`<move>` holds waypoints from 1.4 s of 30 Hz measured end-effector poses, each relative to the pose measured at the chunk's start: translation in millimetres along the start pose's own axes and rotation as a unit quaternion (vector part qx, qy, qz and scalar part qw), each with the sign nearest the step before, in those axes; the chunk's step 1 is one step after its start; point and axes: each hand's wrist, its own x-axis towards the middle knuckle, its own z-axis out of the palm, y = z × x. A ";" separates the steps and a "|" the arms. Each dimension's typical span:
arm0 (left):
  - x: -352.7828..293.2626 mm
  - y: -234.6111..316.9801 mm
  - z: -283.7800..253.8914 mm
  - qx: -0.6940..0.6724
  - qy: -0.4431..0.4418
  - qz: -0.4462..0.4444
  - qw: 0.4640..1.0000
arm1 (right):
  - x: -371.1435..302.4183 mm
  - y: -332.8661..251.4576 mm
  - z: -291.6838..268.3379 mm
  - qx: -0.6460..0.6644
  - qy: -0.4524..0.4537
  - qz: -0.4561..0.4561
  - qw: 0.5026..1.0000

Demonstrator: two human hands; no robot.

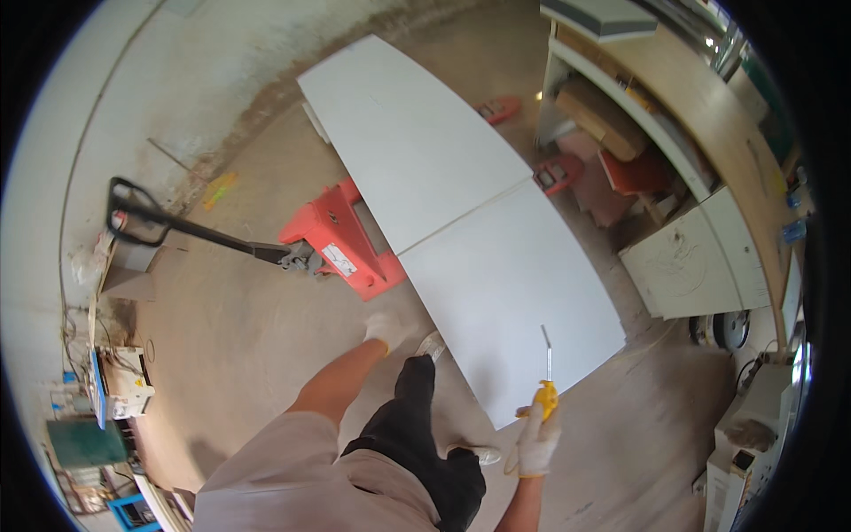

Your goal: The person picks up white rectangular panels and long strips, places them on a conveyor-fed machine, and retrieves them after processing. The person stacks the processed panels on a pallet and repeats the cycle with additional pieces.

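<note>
A red pallet jack [341,239] carries stacked white panels [461,222]. The gloved left hand [387,328] hangs beside their near edge, fingers loosely curled, holding nothing. The gloved right hand [536,443] grips a yellow-handled screwdriver [547,377], blade up, over the panels' near corner.

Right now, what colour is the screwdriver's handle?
Yellow: the screwdriver in the right hand, head view.

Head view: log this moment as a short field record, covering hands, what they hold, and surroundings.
left hand: gloved left hand, holds nothing visible, near the panel edge
right hand: gloved right hand gripping a yellow-handled screwdriver, shaft pointing up
main object: large white panels lying flat on a red pallet jack
surroundings: concrete floor, wooden workbench to the right
</note>
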 end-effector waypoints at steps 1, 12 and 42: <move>37.8 -1.3 3.4 -0.020 -0.010 -0.011 1.000 | 2.8 -7.0 7.9 -0.027 -0.008 0.057 0.998; 268.3 -37.9 45.3 -0.098 -0.051 -0.156 0.982 | 103.6 12.7 124.8 -0.142 -0.099 0.144 0.974; 154.5 -88.6 5.3 -0.307 -0.012 -0.167 0.937 | 203.6 112.5 217.8 0.064 -0.020 0.330 0.942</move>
